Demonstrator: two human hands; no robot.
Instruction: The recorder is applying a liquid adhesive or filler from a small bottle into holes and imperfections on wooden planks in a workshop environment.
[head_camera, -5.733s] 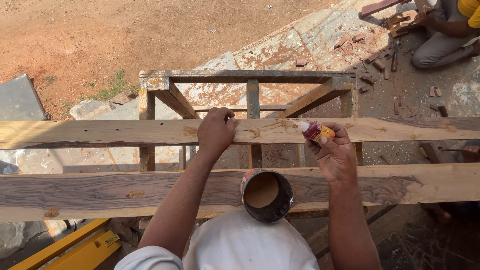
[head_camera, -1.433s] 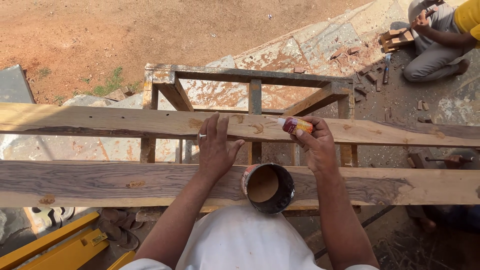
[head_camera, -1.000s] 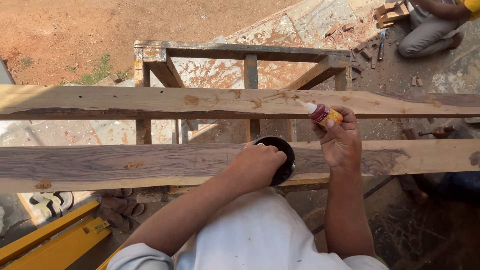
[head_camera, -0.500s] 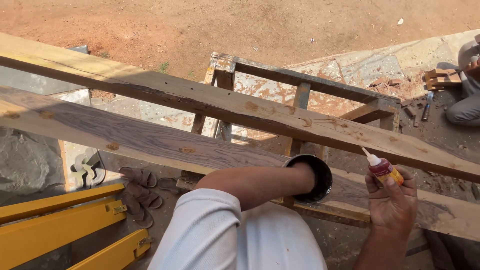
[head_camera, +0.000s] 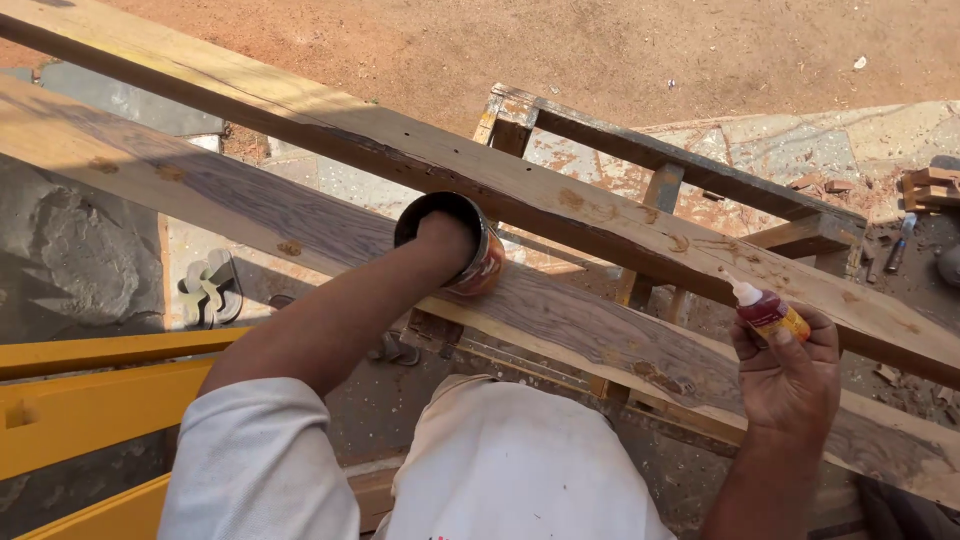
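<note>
My left hand (head_camera: 443, 233) reaches inside a round tin can (head_camera: 472, 268) with a black rim and reddish side; the fingers are hidden inside it. The can stands on the nearer, dark-grained wooden plank (head_camera: 300, 235). My right hand (head_camera: 790, 375) is shut on a small red glue bottle (head_camera: 765, 309) with a white pointed nozzle, held upright over the near plank. Beyond lies a lighter plank (head_camera: 600, 215) with several patches of brown filler on its surface.
Both planks rest on a wooden frame stand (head_camera: 690, 170). A yellow metal frame (head_camera: 90, 400) lies at the lower left. Red dirt ground lies beyond, cracked slab to the right with wood scraps (head_camera: 925, 190) and tools.
My left hand left the far plank and went into the can. My right hand came down off the plank with the bottle. My view swung left, so the planks now slant.
</note>
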